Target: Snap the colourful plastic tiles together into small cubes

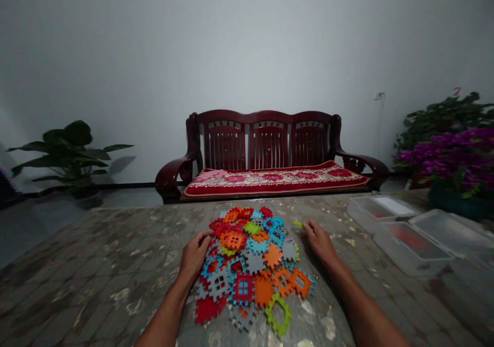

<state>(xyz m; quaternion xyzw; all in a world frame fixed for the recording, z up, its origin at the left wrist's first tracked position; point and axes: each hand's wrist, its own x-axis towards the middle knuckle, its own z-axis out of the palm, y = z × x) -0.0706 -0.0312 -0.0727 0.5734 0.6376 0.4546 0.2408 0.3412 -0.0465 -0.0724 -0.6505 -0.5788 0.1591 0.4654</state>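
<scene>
A heap of interlocking plastic tiles (254, 261) with toothed edges lies in front of me, in red, orange, blue, grey and lime green. Some tiles have window-like cut-outs. My left hand (195, 254) rests at the heap's left edge, its fingers curled beside red tiles; whatever they may hold is hidden. To the right of the heap, my right hand (319, 240) pinches a thin lime-green tile (297, 224), seen edge-on, which is held apart from the others. Nearest to me lies a lime-green tile (278, 314) with a large opening.
The heap sits on a table with a patterned grey cover (127, 264). Clear plastic boxes (411, 246), some with red contents, stand at right beside purple flowers (459, 156). Beyond the table is a dark wooden bench (270, 146) with a red cover. A leafy plant (73, 156) stands at left.
</scene>
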